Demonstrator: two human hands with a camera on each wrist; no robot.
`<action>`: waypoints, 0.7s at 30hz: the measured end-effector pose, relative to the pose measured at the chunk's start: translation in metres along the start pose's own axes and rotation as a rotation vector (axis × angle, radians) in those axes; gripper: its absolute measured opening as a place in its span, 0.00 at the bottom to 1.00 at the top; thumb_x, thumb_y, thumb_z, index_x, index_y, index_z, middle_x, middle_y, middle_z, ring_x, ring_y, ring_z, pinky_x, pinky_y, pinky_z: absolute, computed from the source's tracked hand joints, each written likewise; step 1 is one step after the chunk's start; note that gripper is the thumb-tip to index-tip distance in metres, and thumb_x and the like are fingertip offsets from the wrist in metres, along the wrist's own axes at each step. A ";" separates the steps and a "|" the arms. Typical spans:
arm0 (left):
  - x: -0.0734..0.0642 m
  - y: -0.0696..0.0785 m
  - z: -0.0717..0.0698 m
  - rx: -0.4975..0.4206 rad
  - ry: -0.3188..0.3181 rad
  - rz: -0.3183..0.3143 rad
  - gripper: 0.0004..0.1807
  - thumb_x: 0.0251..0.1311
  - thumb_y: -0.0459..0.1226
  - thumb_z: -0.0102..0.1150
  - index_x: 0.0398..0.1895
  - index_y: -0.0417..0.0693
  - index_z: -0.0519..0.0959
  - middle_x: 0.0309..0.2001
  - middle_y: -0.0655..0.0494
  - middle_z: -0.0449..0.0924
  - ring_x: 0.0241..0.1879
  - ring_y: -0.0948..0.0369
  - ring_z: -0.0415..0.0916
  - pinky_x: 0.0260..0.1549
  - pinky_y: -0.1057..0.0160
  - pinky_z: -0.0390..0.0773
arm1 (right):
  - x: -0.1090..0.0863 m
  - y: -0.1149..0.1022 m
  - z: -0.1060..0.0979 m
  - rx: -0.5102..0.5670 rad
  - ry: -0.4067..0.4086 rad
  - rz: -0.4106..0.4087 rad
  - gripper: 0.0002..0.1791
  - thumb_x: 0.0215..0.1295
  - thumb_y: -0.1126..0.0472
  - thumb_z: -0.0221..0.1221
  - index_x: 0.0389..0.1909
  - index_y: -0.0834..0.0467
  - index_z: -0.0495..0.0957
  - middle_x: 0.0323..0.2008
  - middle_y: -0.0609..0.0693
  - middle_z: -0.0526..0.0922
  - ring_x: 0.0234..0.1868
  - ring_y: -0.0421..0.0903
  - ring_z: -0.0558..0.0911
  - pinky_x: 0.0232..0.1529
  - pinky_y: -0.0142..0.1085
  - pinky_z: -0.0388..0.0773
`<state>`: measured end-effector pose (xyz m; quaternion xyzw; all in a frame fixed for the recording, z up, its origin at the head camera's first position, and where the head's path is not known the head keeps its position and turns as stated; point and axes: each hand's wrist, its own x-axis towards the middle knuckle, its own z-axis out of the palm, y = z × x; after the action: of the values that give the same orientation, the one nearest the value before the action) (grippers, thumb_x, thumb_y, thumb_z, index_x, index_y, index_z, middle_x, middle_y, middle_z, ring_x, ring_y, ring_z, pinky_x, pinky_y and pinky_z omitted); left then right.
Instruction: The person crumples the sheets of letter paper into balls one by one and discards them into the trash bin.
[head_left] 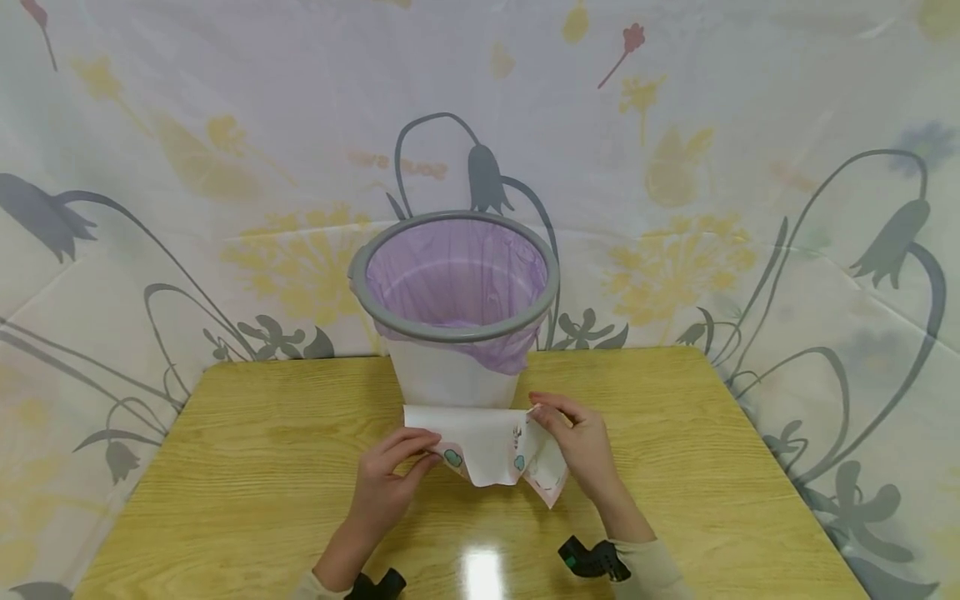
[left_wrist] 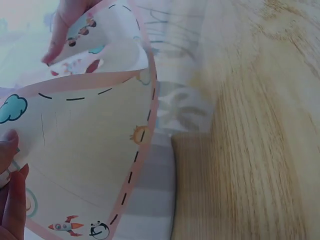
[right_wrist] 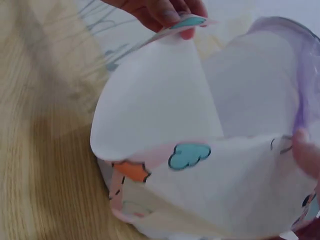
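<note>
A white sheet of paper (head_left: 472,433) with a pink border is held up in front of a bin, bent, its right part folded over. Dashes, clouds, a rocket and a panda decorate its border in the left wrist view. My left hand (head_left: 386,483) pinches the left edge between thumb and fingers. Near the upper right corner, my right hand (head_left: 581,442) pinches the sheet too. Behind the paper stands the white bin (head_left: 442,371) with a grey rim, lined with a purple bag (head_left: 510,350). The paper hides the bin's base in the head view.
The wooden table (head_left: 285,433) reaches out on both sides of the bin. A cloth with printed flowers (head_left: 300,167) hangs behind and around it. Black wrist devices (head_left: 592,558) sit on both forearms.
</note>
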<state>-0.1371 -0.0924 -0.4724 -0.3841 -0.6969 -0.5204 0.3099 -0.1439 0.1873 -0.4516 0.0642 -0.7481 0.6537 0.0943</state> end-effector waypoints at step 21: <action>-0.007 -0.006 0.013 0.034 0.095 0.066 0.23 0.32 0.13 0.73 0.37 0.35 0.86 0.37 0.44 0.84 0.35 0.52 0.84 0.39 0.69 0.82 | 0.003 -0.001 -0.009 0.259 -0.111 0.301 0.30 0.69 0.73 0.50 0.72 0.66 0.58 0.73 0.61 0.54 0.73 0.61 0.58 0.51 0.30 0.75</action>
<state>-0.1391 -0.0820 -0.4842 -0.3764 -0.6769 -0.5157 0.3662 -0.1460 0.1961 -0.4486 -0.0007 -0.6631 0.7465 -0.0550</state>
